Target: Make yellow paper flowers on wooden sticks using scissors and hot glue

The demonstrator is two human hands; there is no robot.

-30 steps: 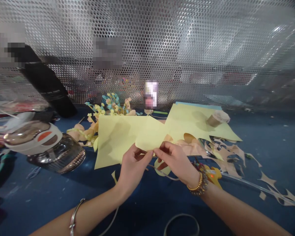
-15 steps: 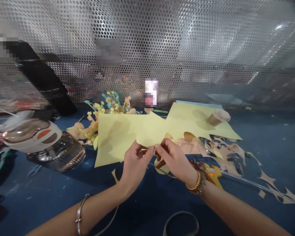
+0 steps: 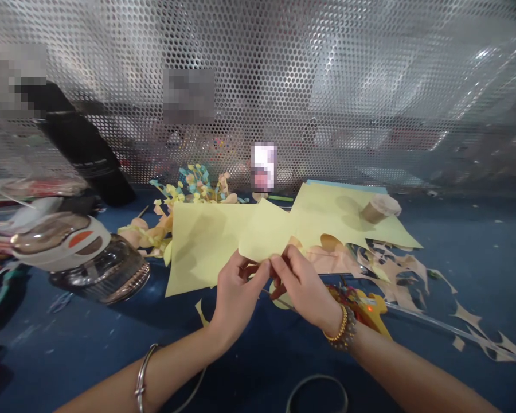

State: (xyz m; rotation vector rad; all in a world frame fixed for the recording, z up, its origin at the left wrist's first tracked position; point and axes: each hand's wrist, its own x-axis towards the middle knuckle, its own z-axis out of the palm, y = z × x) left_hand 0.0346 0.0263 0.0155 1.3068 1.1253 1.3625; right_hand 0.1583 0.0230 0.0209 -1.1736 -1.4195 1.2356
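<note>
Presently I see, through the head camera, both hands close together above the middle of the worktop (image 3: 236,378), with the yellow paper piece (image 3: 264,232) between them. The left hand (image 3: 238,301) pinches its near edge with thumb and fingers, and the right hand (image 3: 307,287) pinches the same edge just beside, so the two thumb tips are very near each other. The step in hand, as I judge it, is fine work along this edge, maybe a fold or a curl; the fingers cover the exact place, therefore I cannot tell which. Under the right fingers I notice a thin strip (image 3: 279,298) and a rounded yellow piece (image 3: 286,299), but whether the strip is gripped also, I cannot say. For me, the next move calls for an even pressure from both thumbs and only small motions, because the paper could crease easily. It asks also for some care on my right side, where the yellow glue gun (image 3: 376,321) lies near the wrist, its small orange light showing, and its tip may be hot
</note>
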